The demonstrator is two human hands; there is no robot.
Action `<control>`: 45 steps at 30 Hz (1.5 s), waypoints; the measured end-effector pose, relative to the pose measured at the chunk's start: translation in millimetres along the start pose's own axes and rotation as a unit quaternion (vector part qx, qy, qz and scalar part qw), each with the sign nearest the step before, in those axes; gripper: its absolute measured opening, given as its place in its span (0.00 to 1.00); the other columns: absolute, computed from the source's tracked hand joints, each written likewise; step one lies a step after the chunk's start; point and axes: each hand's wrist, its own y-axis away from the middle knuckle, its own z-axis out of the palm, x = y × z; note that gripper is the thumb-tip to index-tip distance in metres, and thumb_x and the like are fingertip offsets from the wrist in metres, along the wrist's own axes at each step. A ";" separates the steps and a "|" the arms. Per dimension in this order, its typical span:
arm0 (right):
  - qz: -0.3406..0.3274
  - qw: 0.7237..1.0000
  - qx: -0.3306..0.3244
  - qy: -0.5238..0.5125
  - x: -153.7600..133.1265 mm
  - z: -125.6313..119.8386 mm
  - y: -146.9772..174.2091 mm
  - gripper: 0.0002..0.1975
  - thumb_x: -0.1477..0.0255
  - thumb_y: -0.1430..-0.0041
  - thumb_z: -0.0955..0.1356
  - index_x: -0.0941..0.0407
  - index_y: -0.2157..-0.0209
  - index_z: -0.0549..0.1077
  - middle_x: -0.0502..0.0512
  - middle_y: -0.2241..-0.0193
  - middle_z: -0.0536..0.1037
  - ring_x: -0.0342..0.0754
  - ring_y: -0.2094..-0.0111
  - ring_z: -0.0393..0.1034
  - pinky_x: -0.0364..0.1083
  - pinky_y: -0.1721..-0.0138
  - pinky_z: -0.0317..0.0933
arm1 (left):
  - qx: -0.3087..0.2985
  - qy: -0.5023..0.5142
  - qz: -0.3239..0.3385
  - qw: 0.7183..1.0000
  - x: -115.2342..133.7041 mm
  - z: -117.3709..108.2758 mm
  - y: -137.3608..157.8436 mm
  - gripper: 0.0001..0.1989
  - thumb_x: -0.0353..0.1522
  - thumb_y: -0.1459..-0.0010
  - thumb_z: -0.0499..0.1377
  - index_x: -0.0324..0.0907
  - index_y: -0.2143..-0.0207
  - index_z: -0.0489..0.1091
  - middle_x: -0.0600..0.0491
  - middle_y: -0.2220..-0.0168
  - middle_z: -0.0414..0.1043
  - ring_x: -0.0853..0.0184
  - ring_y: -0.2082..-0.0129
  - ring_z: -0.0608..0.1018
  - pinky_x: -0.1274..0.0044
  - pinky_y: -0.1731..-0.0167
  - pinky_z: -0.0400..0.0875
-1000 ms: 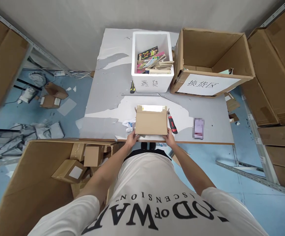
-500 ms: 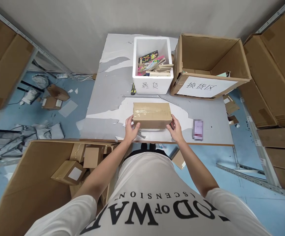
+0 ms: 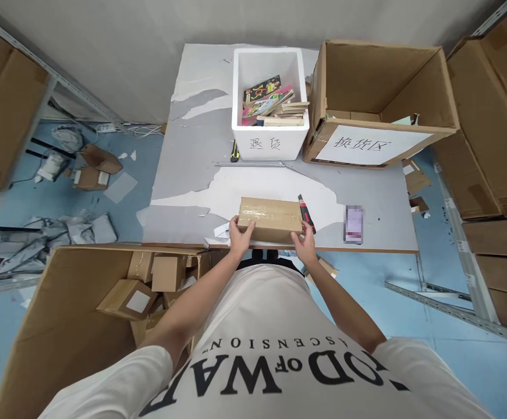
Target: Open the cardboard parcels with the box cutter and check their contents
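A small brown cardboard box [image 3: 270, 216], with clear tape over its top, is held between my two hands at the table's front edge. My left hand [image 3: 241, 235] grips its left end, thumb on the front face and fingers at the side. At the right end, my right hand [image 3: 304, 241] has its thumb on the front face and its fingers round the corner. A red and black box cutter [image 3: 306, 214] lies on the table just beyond my right fingers. Scraps of white paper [image 3: 222, 230] lie beside my left hand.
A white foam bin [image 3: 270, 142] with books stands at the back, beside a large open carton [image 3: 379, 145]. A yellow and black cutter [image 3: 234, 152] lies by the bin. A phone [image 3: 354, 224] rests at right. Below left, a big carton [image 3: 74, 308] holds several boxes.
Both hands have drawn the box closer to my body and tilted it slightly. The red and black box cutter now shows to its right, and more paper scraps show at left.
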 end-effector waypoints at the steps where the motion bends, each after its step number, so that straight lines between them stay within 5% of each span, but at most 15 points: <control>1: -0.001 1.000 -0.004 0.002 3.8 1.5 -0.4 0.30 0.58 0.41 0.66 0.55 0.41 0.57 0.66 0.44 0.63 0.54 0.45 0.63 0.55 0.49 0.66 | 0.004 -0.003 -0.013 1.000 -2.0 2.2 -1.1 0.28 0.42 0.50 0.65 0.44 0.49 0.62 0.46 0.50 0.66 0.58 0.47 0.70 0.64 0.45 0.65; 9: 0.038 0.993 -0.110 -0.010 33.9 -23.5 -0.3 0.27 0.66 0.46 0.67 0.52 0.45 0.61 0.61 0.47 0.69 0.53 0.46 0.66 0.54 0.49 0.66 | -0.004 0.010 -0.040 0.999 -25.0 -1.4 14.1 0.32 0.39 0.52 0.66 0.43 0.47 0.58 0.44 0.46 0.63 0.60 0.45 0.70 0.68 0.46 0.66; 12: 0.054 0.991 -0.034 0.119 37.9 -44.0 -30.0 0.23 0.66 0.43 0.63 0.54 0.46 0.63 0.62 0.48 0.70 0.54 0.46 0.65 0.56 0.46 0.62 | 0.001 0.018 -0.050 0.999 -24.3 -1.2 17.9 0.31 0.39 0.51 0.65 0.43 0.47 0.58 0.44 0.46 0.63 0.60 0.46 0.70 0.69 0.47 0.67; 14: 0.080 0.962 0.001 0.261 38.8 -47.7 -57.5 0.24 0.63 0.42 0.63 0.56 0.45 0.63 0.66 0.47 0.68 0.58 0.44 0.62 0.58 0.45 0.59 | 0.008 0.016 -0.056 0.998 -20.2 0.0 18.3 0.31 0.39 0.52 0.65 0.43 0.47 0.58 0.44 0.47 0.64 0.60 0.47 0.71 0.69 0.48 0.68; 16: 0.115 0.922 -0.033 0.368 39.1 -43.7 -82.8 0.28 0.60 0.44 0.66 0.57 0.44 0.62 0.68 0.47 0.67 0.61 0.44 0.61 0.59 0.47 0.60 | 0.015 0.011 -0.063 0.998 -14.7 1.5 18.4 0.31 0.39 0.53 0.66 0.43 0.48 0.59 0.44 0.48 0.65 0.59 0.48 0.72 0.68 0.48 0.68; 19: 0.152 0.879 -0.108 0.438 36.2 -38.0 -106.3 0.29 0.62 0.44 0.67 0.58 0.43 0.61 0.70 0.50 0.69 0.62 0.49 0.66 0.59 0.51 0.62 | 0.034 0.008 -0.076 0.997 -7.7 5.0 19.7 0.32 0.40 0.55 0.68 0.42 0.50 0.60 0.44 0.50 0.66 0.57 0.48 0.72 0.65 0.48 0.67; 21: 0.157 0.875 -0.119 0.442 27.2 -42.8 -112.4 0.27 0.66 0.41 0.63 0.60 0.42 0.60 0.71 0.52 0.70 0.61 0.52 0.69 0.59 0.53 0.62 | 0.053 0.011 -0.086 0.995 -5.7 8.6 21.2 0.33 0.41 0.56 0.69 0.42 0.51 0.60 0.44 0.50 0.67 0.57 0.48 0.72 0.64 0.47 0.67; 23: 0.122 0.894 -0.086 0.421 8.3 -52.6 -114.1 0.27 0.70 0.38 0.58 0.61 0.39 0.56 0.71 0.51 0.70 0.61 0.52 0.69 0.60 0.53 0.62 | 0.068 0.020 -0.097 0.993 -5.9 12.6 22.2 0.33 0.42 0.57 0.69 0.42 0.51 0.61 0.44 0.51 0.67 0.56 0.48 0.72 0.64 0.48 0.67; 26: -0.039 0.919 -0.103 0.378 -37.9 -57.8 -111.0 0.30 0.72 0.37 0.53 0.58 0.34 0.47 0.68 0.45 0.67 0.58 0.48 0.66 0.58 0.49 0.61 | 0.081 0.038 -0.112 0.990 -8.6 17.4 22.5 0.33 0.41 0.58 0.70 0.42 0.52 0.61 0.45 0.51 0.67 0.57 0.48 0.72 0.65 0.48 0.68; 28: -0.155 0.888 -0.238 0.362 -71.7 -45.1 -104.9 0.31 0.70 0.36 0.56 0.54 0.32 0.46 0.63 0.44 0.68 0.57 0.48 0.66 0.56 0.48 0.61 | 0.087 0.049 -0.122 0.987 -10.2 19.1 22.4 0.33 0.41 0.58 0.70 0.42 0.52 0.61 0.45 0.51 0.67 0.57 0.49 0.73 0.65 0.49 0.68; 30: -0.213 0.820 -0.380 0.370 -98.5 -21.6 -96.7 0.30 0.70 0.36 0.57 0.47 0.33 0.49 0.59 0.49 0.72 0.55 0.53 0.69 0.53 0.52 0.63 | 0.091 0.059 -0.127 0.986 -10.7 19.8 22.2 0.33 0.40 0.58 0.70 0.42 0.52 0.61 0.45 0.52 0.68 0.58 0.50 0.73 0.65 0.49 0.69; 34: -0.235 0.734 -0.460 0.442 -118.5 21.4 -84.7 0.30 0.73 0.35 0.56 0.40 0.34 0.52 0.57 0.58 0.75 0.51 0.66 0.70 0.47 0.64 0.62 | 0.085 0.068 -0.105 0.988 -10.3 18.7 22.5 0.32 0.40 0.58 0.70 0.41 0.53 0.61 0.45 0.53 0.68 0.58 0.51 0.73 0.64 0.49 0.68; 40: -0.233 0.725 -0.459 0.457 -110.8 26.2 -82.3 0.30 0.73 0.37 0.59 0.41 0.35 0.54 0.55 0.56 0.76 0.48 0.68 0.70 0.46 0.65 0.59 | 0.069 0.071 -0.072 0.993 -14.9 15.3 23.2 0.30 0.41 0.55 0.68 0.41 0.53 0.61 0.45 0.53 0.68 0.58 0.51 0.73 0.64 0.49 0.68; 45: -0.247 0.683 -0.465 0.506 -124.8 27.5 -74.5 0.34 0.79 0.39 0.57 0.40 0.34 0.51 0.57 0.55 0.75 0.51 0.67 0.72 0.48 0.65 0.60 | 0.071 0.065 -0.057 0.994 -19.3 14.9 23.1 0.29 0.41 0.55 0.68 0.41 0.54 0.62 0.46 0.55 0.68 0.59 0.53 0.73 0.65 0.51 0.68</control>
